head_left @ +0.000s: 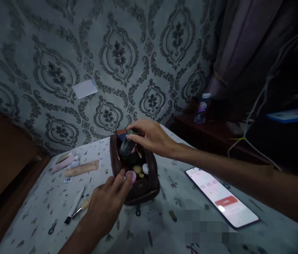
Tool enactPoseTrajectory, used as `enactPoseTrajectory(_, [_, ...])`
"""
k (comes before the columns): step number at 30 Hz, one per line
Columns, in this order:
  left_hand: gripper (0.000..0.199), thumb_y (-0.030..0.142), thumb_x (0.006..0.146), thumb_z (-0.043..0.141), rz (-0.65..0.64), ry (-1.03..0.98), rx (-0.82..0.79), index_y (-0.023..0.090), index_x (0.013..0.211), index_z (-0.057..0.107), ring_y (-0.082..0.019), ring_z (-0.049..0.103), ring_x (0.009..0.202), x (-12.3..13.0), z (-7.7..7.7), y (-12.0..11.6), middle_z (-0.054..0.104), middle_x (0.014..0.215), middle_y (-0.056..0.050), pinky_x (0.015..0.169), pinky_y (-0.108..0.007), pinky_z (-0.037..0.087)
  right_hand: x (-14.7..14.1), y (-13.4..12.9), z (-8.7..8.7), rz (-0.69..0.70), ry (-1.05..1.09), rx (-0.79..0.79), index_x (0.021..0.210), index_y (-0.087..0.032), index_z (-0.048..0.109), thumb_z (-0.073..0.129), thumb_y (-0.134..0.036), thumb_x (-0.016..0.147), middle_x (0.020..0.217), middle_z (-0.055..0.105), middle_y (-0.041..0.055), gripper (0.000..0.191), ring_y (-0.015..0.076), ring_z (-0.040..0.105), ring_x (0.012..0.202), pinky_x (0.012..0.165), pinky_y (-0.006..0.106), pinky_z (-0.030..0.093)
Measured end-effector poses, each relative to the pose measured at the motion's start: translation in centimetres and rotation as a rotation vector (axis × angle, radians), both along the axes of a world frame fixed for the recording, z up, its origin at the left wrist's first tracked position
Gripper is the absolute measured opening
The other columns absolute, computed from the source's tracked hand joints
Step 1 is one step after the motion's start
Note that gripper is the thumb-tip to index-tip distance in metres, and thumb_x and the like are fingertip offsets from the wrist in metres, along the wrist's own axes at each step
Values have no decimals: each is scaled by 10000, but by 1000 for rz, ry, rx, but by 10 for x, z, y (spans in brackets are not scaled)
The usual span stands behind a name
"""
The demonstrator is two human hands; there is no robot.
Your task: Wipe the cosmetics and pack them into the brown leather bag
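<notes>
A dark brown zippered makeup bag stands unzipped on the patterned cloth, with several cosmetics inside. My right hand reaches over its far end, thumb and fingers closed round the top of a dark, see-through bottle, which is tilted and partly inside the bag. My left hand lies across the near left rim with fingers stretched out. Its fingertips rest at a small pink round lid; the thumb is hidden. A white round lid and a yellowish round item show deeper in the bag.
To the left lie a beige tube, a pink tube and makeup brushes. A phone with a running timer lies at the right. Beyond stand a bottle with a white cap and a white cable. Patterned wall behind.
</notes>
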State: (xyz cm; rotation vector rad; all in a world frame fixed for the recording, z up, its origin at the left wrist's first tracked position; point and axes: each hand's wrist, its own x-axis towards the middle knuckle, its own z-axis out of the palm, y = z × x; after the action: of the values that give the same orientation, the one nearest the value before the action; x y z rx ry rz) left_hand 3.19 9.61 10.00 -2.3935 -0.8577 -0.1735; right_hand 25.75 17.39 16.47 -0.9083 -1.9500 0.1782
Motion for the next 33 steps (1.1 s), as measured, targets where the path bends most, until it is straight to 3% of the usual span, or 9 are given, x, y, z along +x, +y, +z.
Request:
enactPoseTrajectory(3, [522,50,900,380,-26,-9,4,135,1413,417,-239,680,954,-1,-2,1,625,1287,-165,585,-283,591,-10,12,-2,67,-59,-69,1017,-148,639,604,-226,872,970,680,56,168,152,602,786,712,257,422])
enactPoseTrajectory(6, [488,39,903,333,-57,-56,31,117,1363,477,-228,692,890,0,-2,1,654,1250,-163,579,-287,589,-16,22,-7,119,-116,-125,1070,-145,566,613,-222,872,903,656,33,218,133,553,678,658,247,394])
enactPoseTrajectory(10, [422,107,955,339,-83,-73,57,113,1338,517,-218,702,840,2,-1,3,682,1208,-155,560,-273,580,-22,36,-17,189,-168,-94,964,-154,539,648,-214,854,751,569,-18,166,130,491,658,618,233,342])
enactPoseTrajectory(15, [417,169,974,404,-67,-68,34,133,1381,490,-219,701,845,0,-5,4,653,1268,-144,566,-266,565,-29,51,-30,232,-207,-79,884,-161,538,675,-189,834,799,570,-6,149,130,486,699,630,232,325])
enactPoseTrajectory(20, [456,212,957,488,-64,-114,29,150,1409,469,-193,702,808,-4,-12,5,636,1300,-133,543,-244,548,-31,57,-36,274,-289,-97,902,-156,545,646,-190,865,758,554,-16,113,135,478,690,648,243,325])
enactPoseTrajectory(28, [569,171,954,424,-43,-176,-115,188,1510,304,-202,700,899,-7,-16,3,575,1380,-125,618,-252,588,-28,61,-39,308,-346,-261,908,-139,588,672,-137,838,806,590,3,110,138,516,737,664,245,327])
enactPoseTrajectory(33, [582,131,944,374,-45,-235,-97,217,1515,298,-209,707,908,-6,-18,2,566,1392,-96,629,-280,608,-26,66,-41,307,-379,-295,901,-147,592,655,-63,775,779,571,-10,164,140,503,733,667,247,329])
